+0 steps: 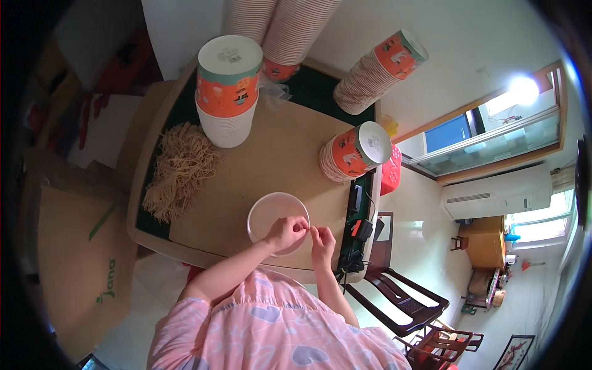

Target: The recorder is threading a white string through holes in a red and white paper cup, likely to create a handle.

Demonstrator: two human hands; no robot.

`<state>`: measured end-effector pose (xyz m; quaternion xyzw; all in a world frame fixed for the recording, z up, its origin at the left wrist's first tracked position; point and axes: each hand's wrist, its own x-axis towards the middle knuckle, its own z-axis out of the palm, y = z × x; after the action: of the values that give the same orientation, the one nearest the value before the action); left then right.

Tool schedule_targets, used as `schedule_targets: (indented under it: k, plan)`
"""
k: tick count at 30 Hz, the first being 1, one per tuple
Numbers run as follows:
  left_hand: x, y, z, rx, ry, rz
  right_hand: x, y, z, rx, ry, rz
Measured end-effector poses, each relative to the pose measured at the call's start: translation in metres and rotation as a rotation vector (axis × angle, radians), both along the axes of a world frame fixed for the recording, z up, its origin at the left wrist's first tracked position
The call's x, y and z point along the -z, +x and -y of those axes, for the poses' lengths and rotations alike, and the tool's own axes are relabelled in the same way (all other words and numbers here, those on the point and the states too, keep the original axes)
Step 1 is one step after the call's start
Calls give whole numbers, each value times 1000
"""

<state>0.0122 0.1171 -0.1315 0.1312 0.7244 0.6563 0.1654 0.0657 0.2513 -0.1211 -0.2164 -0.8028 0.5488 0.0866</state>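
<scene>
just below the centre of the frame, holds left hand (287, 233) and right hand (322, 248) nearly touching, both curled closed, thumbs and fingers pinched; cannot tell about any thin thing in between. under the left hand, at lower centre, has a white tub (269, 207) on the beige board (277, 160), mouth up and partly covered. could, by judgement, tip the tub through a low left wrist catching its rim, or lose something small into it through a loosened pinch. could also snag the loose, tangled heap of tan strings (182, 172) at left with a wide sweep, topple the tall stack of tubs (228, 98) at upper left with a bump of the table (197, 254), or push the shorter stack of tubs (346, 154), right of centre, over the nearby edge. for writing, shows green lettering on the cardboard carton (86, 265) at lower left, small grey print atop both stacks, too small to read, and pale script among hearts on the pink garment (265, 336) at bottom centre, broken by folds.
</scene>
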Motion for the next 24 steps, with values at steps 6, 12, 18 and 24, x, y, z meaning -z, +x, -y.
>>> schedule_targets:
  k: [6, 12, 18, 24]
  plan:
    - [-25, 5, 8, 50, -304, -380, 9, -2, -1, 65, -365, 34]
    - [-26, 7, 7, 38, -262, -308, 3, -1, 0, 62, -356, 60]
    - [-22, 6, 4, -77, -195, -167, -7, 2, -3, -33, -462, 104]
    - [-6, 3, 4, -60, -23, 66, -3, 3, -4, -181, -135, -34]
